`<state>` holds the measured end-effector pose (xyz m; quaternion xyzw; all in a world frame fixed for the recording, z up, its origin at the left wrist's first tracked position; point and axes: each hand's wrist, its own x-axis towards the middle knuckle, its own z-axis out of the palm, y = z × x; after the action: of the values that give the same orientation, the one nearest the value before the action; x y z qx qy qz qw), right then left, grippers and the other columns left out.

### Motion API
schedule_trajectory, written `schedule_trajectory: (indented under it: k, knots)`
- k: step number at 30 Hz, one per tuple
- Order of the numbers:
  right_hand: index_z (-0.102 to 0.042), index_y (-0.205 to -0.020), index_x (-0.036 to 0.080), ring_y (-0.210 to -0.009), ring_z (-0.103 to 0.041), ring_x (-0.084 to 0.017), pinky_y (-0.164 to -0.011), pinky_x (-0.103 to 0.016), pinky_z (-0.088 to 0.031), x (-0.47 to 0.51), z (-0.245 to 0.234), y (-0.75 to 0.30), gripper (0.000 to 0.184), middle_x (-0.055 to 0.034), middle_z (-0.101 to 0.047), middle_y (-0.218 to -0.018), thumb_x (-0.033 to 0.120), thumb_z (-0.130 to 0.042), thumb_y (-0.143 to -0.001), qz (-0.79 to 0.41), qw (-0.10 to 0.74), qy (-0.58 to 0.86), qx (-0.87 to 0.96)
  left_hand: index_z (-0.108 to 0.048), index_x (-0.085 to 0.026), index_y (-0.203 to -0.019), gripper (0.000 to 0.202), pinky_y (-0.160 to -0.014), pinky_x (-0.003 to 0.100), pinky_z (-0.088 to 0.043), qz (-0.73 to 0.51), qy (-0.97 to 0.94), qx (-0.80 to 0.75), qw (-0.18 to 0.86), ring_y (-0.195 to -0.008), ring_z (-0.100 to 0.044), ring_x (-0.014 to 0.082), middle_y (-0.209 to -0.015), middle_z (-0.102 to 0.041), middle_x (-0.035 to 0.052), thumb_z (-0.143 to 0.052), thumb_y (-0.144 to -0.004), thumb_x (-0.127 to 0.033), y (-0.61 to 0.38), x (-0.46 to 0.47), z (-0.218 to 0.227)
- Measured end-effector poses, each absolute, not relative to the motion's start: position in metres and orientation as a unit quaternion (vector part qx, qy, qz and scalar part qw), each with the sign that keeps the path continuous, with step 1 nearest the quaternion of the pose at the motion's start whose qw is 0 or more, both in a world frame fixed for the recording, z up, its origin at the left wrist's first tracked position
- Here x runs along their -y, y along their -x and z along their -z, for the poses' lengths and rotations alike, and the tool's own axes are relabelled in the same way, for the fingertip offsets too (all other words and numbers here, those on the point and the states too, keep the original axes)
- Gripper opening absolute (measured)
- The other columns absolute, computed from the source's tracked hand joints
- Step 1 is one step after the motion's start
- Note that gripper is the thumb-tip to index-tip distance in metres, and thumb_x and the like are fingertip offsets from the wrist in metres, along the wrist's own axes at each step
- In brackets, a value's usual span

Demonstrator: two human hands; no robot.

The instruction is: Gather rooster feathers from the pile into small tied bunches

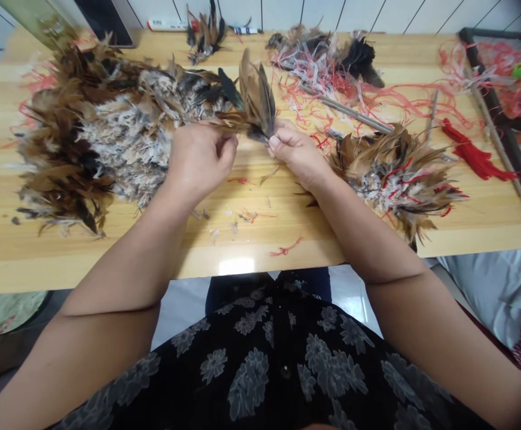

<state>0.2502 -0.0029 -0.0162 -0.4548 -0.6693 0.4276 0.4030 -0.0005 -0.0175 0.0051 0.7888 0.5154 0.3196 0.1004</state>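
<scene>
My right hand pinches a small bunch of brown and dark feathers by its base between thumb and fingers, tips pointing up. To its left, my left hand is closed with the thumb against the curled fingers. A brown feather runs from its fingers towards the bunch; the fingertips themselves are hidden behind the hand. Beside and beyond my left hand spreads a large pile of feathers, brown at the edges with pale fluffy bases in the middle. Near my right forearm lies a smaller feather pile with red ties among it.
Tangled pink and white string covers the back right, near thin rods. Red cords lie beside a dark-framed tray on the right. Markers, loose feathers and a phone-like dark slab sit along the wall.
</scene>
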Motion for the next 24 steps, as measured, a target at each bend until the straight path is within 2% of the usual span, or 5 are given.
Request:
schedule_trajectory:
  k: [8, 11, 15, 20, 24]
  knots:
    - [-0.059, -0.088, 0.022, -0.076, -0.064, -0.008, -0.080, -0.022, -0.052, 0.004, 0.017, -0.237, 0.039, 0.0028, -0.068, -0.089, 0.022, -0.062, -0.127, -0.537, 0.424, 0.477, 0.552, -0.074, -0.030, -0.096, 0.023, -0.098, 0.048, -0.069, -0.321, -0.792, -0.487, 0.181, -0.100, -0.082, 0.0359, -0.083, -0.075, 0.0058, -0.073, -0.112, -0.047, -0.010, 0.024, 0.003]
    - [-0.052, -0.086, 0.024, -0.077, -0.065, -0.010, -0.082, -0.025, -0.054, 0.000, 0.019, -0.239, 0.043, 0.0018, -0.068, -0.092, 0.024, -0.057, -0.129, -0.471, 0.416, 0.520, 0.579, -0.073, -0.031, -0.098, 0.023, -0.104, 0.049, -0.068, -0.304, -0.806, -0.472, 0.189, -0.109, -0.083, 0.0384, -0.090, -0.077, 0.0071, -0.076, -0.113, -0.049, -0.011, 0.025, -0.001]
    - [-0.052, -0.087, 0.025, -0.106, -0.070, -0.020, -0.102, -0.034, -0.058, 0.001, 0.014, -0.245, 0.039, -0.0045, -0.074, -0.107, 0.019, -0.063, -0.123, -0.282, 0.340, 0.572, 0.691, -0.072, -0.030, -0.103, 0.025, -0.111, 0.051, -0.067, -0.286, -0.824, -0.457, 0.174, -0.118, -0.082, 0.0401, -0.098, -0.079, 0.0090, -0.073, -0.117, -0.051, -0.012, 0.029, -0.002]
    - [-0.070, -0.106, 0.025, -0.084, -0.051, -0.022, -0.079, -0.043, -0.037, 0.018, -0.001, -0.239, 0.026, -0.0097, -0.079, -0.130, 0.008, -0.053, -0.115, -0.119, 0.163, 0.617, 0.761, -0.072, -0.031, -0.103, 0.027, -0.105, 0.056, -0.066, -0.251, -0.861, -0.431, 0.098, -0.114, -0.081, 0.0396, -0.107, -0.080, 0.0121, -0.062, -0.122, -0.047, -0.016, 0.039, -0.006]
    - [-0.062, -0.102, 0.025, -0.085, -0.054, -0.023, -0.084, -0.045, -0.037, 0.034, -0.014, -0.231, 0.029, -0.0082, -0.073, -0.115, 0.008, -0.044, -0.116, -0.095, 0.096, 0.564, 0.815, -0.071, -0.032, -0.100, 0.037, -0.107, 0.061, -0.067, -0.241, -0.875, -0.419, 0.038, -0.115, -0.078, 0.0380, -0.111, -0.082, 0.0133, -0.049, -0.127, -0.043, -0.016, 0.037, -0.012]
